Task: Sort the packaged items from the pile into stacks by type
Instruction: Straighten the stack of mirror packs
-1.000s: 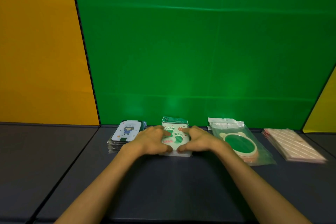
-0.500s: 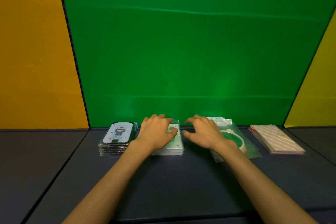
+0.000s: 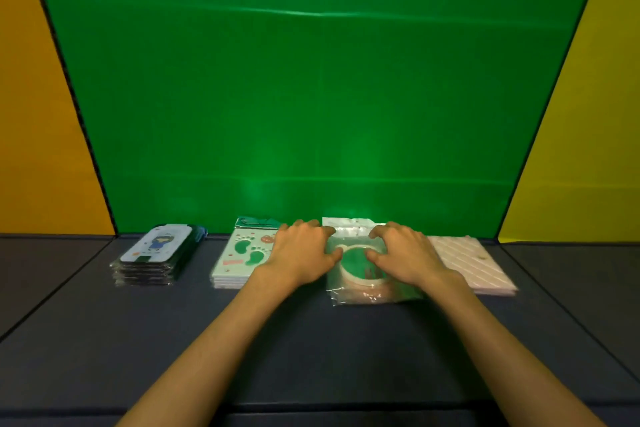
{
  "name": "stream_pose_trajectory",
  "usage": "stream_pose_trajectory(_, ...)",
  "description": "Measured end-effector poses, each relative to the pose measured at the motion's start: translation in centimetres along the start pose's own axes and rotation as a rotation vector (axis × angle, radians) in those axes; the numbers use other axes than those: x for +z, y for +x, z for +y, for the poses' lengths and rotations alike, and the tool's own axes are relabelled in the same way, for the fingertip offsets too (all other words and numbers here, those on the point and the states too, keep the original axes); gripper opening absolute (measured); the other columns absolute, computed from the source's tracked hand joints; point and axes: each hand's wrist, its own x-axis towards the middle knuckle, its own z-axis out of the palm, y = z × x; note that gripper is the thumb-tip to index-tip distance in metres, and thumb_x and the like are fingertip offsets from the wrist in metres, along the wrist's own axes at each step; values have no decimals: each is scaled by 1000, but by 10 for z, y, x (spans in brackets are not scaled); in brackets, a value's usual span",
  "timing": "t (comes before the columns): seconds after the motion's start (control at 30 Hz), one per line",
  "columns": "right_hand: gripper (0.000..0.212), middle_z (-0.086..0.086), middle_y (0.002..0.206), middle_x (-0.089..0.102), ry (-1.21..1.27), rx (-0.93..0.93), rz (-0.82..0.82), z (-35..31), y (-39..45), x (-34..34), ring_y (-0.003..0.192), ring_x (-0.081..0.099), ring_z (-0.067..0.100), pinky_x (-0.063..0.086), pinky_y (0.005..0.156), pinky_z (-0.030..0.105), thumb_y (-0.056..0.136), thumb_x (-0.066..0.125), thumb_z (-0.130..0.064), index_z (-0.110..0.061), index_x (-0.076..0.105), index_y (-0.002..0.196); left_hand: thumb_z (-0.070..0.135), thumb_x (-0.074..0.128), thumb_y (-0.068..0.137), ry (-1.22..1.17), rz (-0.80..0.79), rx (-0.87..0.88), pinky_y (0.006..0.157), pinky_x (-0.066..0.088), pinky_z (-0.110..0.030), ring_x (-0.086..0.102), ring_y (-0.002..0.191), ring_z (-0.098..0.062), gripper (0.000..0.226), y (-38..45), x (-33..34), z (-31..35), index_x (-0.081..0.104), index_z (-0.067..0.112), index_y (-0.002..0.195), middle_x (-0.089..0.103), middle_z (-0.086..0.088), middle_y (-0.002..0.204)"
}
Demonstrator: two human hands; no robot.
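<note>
Four stacks stand in a row on the dark mat. From the left: packs with a cartoon figure (image 3: 155, 252), cards printed with green footprints (image 3: 242, 255), clear bags holding green round items (image 3: 358, 265), and pink striped packs (image 3: 471, 262). My left hand (image 3: 301, 253) lies at the left edge of the clear-bag stack, fingers curled at its side and thumb on top. My right hand (image 3: 403, 253) lies over its right part, with curled fingers touching the top bag. The hands hide part of the bags and the footprint stack's right edge.
A green backdrop (image 3: 311, 97) rises right behind the stacks, with orange panels (image 3: 34, 114) on both sides. The dark mat (image 3: 311, 340) stretches toward me, with seams running left and right of the row.
Both hands left the footprint stack and moved right onto the clear-bag stack. The view has also shifted, so the row sits more to the right.
</note>
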Motion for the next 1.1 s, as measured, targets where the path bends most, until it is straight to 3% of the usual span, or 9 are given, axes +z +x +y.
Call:
stream_pose_trajectory(0.33, 46, 7, 111, 61, 97, -9, -105, 52, -2, 21, 104, 57, 24, 47, 94, 42, 86, 61, -52, -16, 63, 115, 68, 43, 87, 113, -123, -242, 101, 41, -47, 55, 113, -29, 61, 3, 23, 42, 62, 15, 112, 61, -10, 118)
stream_pose_trajectory(0.47, 44, 4, 92, 67, 173, 51, -169, 56, 3, 25, 83, 64, 22, 54, 83, 39, 80, 57, -61, -18, 67, 85, 67, 37, 89, 90, -151, -270, 99, 41, -45, 53, 117, -31, 65, 2, 30, 41, 65, 11, 108, 60, -14, 125)
stream_pose_trajectory(0.57, 44, -2, 78, 59, 191, 101, -240, 54, 2, 26, 82, 61, 21, 50, 85, 36, 85, 51, -63, -23, 55, 69, 66, 32, 90, 18, -197, -290, 97, 43, -46, 52, 118, -31, 65, 1, 36, 39, 66, 11, 100, 59, -14, 125)
stream_pose_trajectory(0.63, 44, -2, 79, 59, 223, 119, -246, 52, 3, 30, 85, 62, 23, 49, 84, 35, 85, 49, -65, -24, 53, 68, 64, 34, 91, -93, -223, -310, 93, 43, -43, 54, 114, -30, 56, 1, 40, 38, 61, 14, 90, 60, -13, 122)
stream_pose_trajectory(0.7, 49, 3, 91, 66, 266, 150, -252, 49, 4, 33, 89, 64, 25, 51, 83, 35, 80, 50, -68, -21, 64, 82, 59, 42, 91, -250, -242, -349, 85, 44, -38, 56, 108, -29, 49, 1, 41, 37, 57, 13, 86, 61, -11, 115)
stream_pose_trajectory(0.8, 49, 5, 97, 69, 335, 170, -258, 44, 6, 36, 90, 65, 24, 53, 83, 34, 81, 55, -62, -18, 69, 94, 43, 59, 83, -670, -256, -497, 63, 41, -30, 59, 83, -22, 37, 5, 42, 37, 65, 8, 93, 63, -7, 95)
stream_pose_trajectory(0.9, 38, 3, 98, 70, 445, 202, -253, 40, 7, 38, 92, 65, 23, 53, 83, 34, 83, 60, -51, -17, 70, 96, 24, 66, 75, -1001, -244, -639, 55, 39, -25, 54, 70, -17, 29, 8, 41, 38, 62, 8, 100, 62, -6, 89)
stream_pose_trajectory(1.03, 26, -1, 97, 69, 580, 240, -252, 39, 10, 41, 91, 65, 18, 49, 73, 31, 80, 67, -44, -20, 66, 89, 9, 69, 79, -1156, -228, -672, 70, 53, -31, 63, 83, -20, 24, 13, 41, 33, 59, 9, 101, 66, -9, 97)
stream_pose_trajectory(1.1, 23, -1, 98, 69, 637, 251, -222, 38, 12, 44, 91, 65, 17, 51, 76, 33, 79, 69, -41, -20, 66, 89, 5, 70, 83, -1229, -223, -670, 83, 59, -37, 69, 86, -24, 16, 15, 43, 28, 61, 7, 96, 70, -11, 95)
